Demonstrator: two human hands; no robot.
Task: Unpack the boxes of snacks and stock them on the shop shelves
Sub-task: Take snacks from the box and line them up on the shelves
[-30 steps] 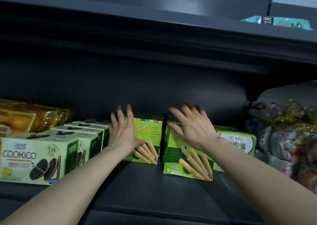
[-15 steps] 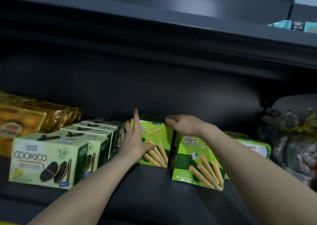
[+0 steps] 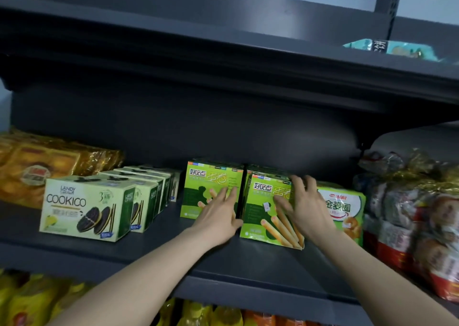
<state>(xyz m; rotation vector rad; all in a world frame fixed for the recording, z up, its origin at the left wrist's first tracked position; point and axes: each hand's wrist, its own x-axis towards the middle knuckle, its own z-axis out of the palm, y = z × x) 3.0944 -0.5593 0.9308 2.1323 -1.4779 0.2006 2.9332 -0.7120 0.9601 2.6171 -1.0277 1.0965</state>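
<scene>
Left hand (image 3: pixel 218 216) and right hand (image 3: pixel 301 207) press flat on 2 green egg-roll boxes (image 3: pixel 207 184) mid-shelf (image 3: pixel 173 258), beside Cookico boxes (image 3: pixel 84 206).

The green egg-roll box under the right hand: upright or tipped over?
Upright. The green egg-roll box stands on its base on the shelf, printed front facing out, the right hand flat against it.

gold-wrapped packs (image 3: pixel 49 161) far left | teal packet (image 3: pixel 407 50) top right | yellow bags (image 3: pixel 27 301) bottom left
</scene>
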